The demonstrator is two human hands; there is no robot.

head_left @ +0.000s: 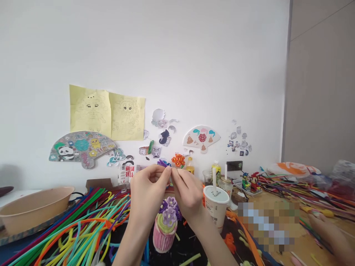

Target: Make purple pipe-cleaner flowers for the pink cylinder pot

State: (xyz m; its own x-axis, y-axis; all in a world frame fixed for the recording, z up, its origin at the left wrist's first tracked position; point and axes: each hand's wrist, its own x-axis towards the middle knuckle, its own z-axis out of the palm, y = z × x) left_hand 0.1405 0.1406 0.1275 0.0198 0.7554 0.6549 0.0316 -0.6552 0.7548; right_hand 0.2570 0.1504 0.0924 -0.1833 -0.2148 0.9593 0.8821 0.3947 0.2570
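My left hand [146, 192] and my right hand [190, 190] are raised side by side in the middle, thumbs and fingertips pinched together and meeting. A fuzzy purple pipe cleaner [162, 163] sticks out above the left fingers; the fingers hide most of it. Just below the hands stands a pink pipe-cleaner cupcake [164, 238] with a green top and purple flowers [169, 216]. Loose pipe cleaners [91, 229] in many colours lie to the left of my left wrist.
A paper cup [216, 210] with a straw stands right of my right hand. A beige oval basin [36, 207] is at the left. Far right, another person's hand [324, 225] rests near more pipe cleaners. Orange flowers [178, 159] and bottles stand behind.
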